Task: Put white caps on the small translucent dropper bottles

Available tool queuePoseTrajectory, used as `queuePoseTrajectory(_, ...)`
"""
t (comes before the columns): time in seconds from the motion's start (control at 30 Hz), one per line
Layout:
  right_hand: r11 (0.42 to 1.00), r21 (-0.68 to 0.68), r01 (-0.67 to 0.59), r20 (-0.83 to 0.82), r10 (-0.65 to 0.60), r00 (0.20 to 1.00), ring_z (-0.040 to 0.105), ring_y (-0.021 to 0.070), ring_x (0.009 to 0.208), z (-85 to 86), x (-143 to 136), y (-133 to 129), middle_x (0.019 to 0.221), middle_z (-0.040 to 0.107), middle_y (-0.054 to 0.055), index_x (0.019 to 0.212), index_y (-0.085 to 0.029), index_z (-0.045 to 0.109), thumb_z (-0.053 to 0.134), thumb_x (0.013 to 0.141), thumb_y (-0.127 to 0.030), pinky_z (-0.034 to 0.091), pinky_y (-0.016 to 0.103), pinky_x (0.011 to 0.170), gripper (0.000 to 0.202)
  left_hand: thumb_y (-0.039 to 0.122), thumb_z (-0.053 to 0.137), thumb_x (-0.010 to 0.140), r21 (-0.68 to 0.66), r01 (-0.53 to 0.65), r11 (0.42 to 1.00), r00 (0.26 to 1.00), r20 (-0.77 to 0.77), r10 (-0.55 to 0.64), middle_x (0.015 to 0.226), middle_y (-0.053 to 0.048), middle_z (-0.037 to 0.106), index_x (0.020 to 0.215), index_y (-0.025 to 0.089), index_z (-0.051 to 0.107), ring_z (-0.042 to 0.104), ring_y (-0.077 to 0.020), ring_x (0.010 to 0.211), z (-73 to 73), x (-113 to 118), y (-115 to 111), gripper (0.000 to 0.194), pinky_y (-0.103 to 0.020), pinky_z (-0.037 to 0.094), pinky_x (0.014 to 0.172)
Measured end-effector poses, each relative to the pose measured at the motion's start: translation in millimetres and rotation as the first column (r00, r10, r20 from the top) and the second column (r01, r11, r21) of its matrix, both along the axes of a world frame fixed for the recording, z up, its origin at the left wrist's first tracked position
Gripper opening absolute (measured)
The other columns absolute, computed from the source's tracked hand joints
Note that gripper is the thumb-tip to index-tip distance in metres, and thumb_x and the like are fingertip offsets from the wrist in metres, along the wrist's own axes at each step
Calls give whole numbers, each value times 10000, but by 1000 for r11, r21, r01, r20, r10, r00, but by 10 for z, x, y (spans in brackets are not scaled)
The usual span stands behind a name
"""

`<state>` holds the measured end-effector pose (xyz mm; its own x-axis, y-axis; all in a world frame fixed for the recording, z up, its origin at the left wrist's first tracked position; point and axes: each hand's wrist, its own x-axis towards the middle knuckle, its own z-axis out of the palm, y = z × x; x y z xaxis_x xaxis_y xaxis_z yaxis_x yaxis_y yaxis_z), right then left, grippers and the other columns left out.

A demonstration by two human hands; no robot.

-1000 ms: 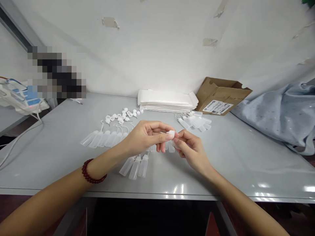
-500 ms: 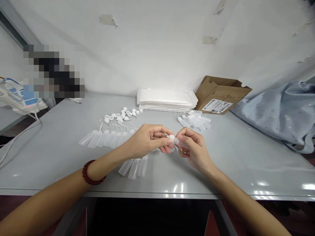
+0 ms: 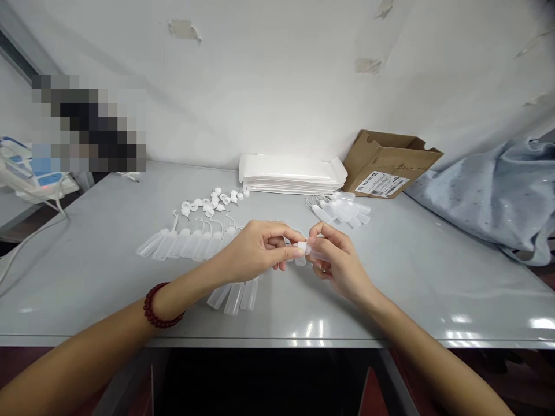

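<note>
My left hand (image 3: 264, 248) pinches a small white cap (image 3: 302, 247) between thumb and fingers. The cap sits at the neck of a clear plastic bottle (image 3: 318, 254), which my right hand (image 3: 340, 257) holds from the other side. A row of clear bottles (image 3: 180, 244) with thin white straps lies left of my hands. Nearer the front edge, several more bottles (image 3: 234, 297) lie below my left wrist. Loose white caps (image 3: 214, 201), some with thin tips, are scattered behind the row. Another pile of bottles (image 3: 342, 209) lies beyond my right hand.
A stack of white packets (image 3: 292, 173) stands against the wall beside an open cardboard box (image 3: 388, 164). Light blue fabric (image 3: 489, 199) lies at the right. On the left are a white and blue device (image 3: 37, 173), a cable (image 3: 58, 202) and a blurred-out person (image 3: 93, 130).
The fingers of my left hand have shifted slightly around the cap, their lower tips now more curled in. The whole view has moved a little.
</note>
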<state>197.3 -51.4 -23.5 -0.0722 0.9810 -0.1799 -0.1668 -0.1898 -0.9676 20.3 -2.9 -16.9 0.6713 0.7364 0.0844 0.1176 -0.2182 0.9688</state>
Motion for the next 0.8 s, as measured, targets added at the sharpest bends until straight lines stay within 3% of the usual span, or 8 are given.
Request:
queuePoseTrajectory(0.07,999,-42,-34,-13,33,999,226,56,444,14,6,7,474,341,-90,726,-218,434,584,789,-291,156,144,373,178,203,654,830,168,-13,986,999,33,7,835,-42,691,943,147,726,607,-94,597,-19,10,1,145,-210,475,519)
queuePoseTrajectory(0.17,991,-102,-86,-43,82,996,176,50,440,33,14,15,474,326,-90,717,-212,435,557,812,-305,137,148,370,180,131,624,838,424,-39,905,997,76,7,855,-64,697,940,135,732,609,-122,700,-49,21,10,149,-240,484,601)
queuePoseTrajectory(0.27,984,-133,-120,-59,113,992,161,54,449,38,20,26,483,319,-86,720,-207,452,548,827,-329,128,152,366,189,103,614,838,493,-44,869,995,103,-8,861,-68,696,974,145,737,608,-134,740,-70,22,26,188,-257,491,639)
queuePoseTrajectory(0.37,982,-118,-150,-49,146,988,161,55,451,33,22,31,486,317,-89,752,-204,484,585,813,-345,133,156,363,183,121,646,818,379,-61,924,992,123,16,877,-56,677,948,165,749,597,-118,711,-75,17,44,172,-237,481,595)
queuePoseTrajectory(0.5,994,-21,-111,50,112,992,192,53,437,11,14,6,491,313,-100,805,-205,510,634,789,-370,158,167,377,207,187,719,763,91,-35,995,994,102,26,956,-46,649,975,194,732,615,-136,808,-38,1,67,212,-234,520,641)
queuePoseTrajectory(0.57,990,133,-49,188,24,982,257,60,440,-13,7,-18,502,359,-95,835,-208,519,639,793,-355,213,182,404,195,252,735,760,-50,-19,999,996,82,23,925,-40,661,1036,191,696,629,-142,799,-1,-9,79,286,-253,540,668)
queuePoseTrajectory(0.67,908,418,-32,417,-160,895,344,77,457,-62,-9,-52,510,433,-84,851,-214,518,632,795,-276,292,219,466,141,368,659,827,-204,27,979,999,28,-22,781,-36,673,915,144,692,635,-132,663,58,-14,93,243,-265,542,624)
queuePoseTrajectory(0.8,851,509,-129,530,-192,826,429,98,483,-97,-19,-70,555,515,-61,873,-222,496,629,788,-238,339,246,508,159,399,618,853,-243,87,966,993,-54,-103,602,-11,636,690,138,651,595,-109,543,93,-17,92,310,-230,493,552)
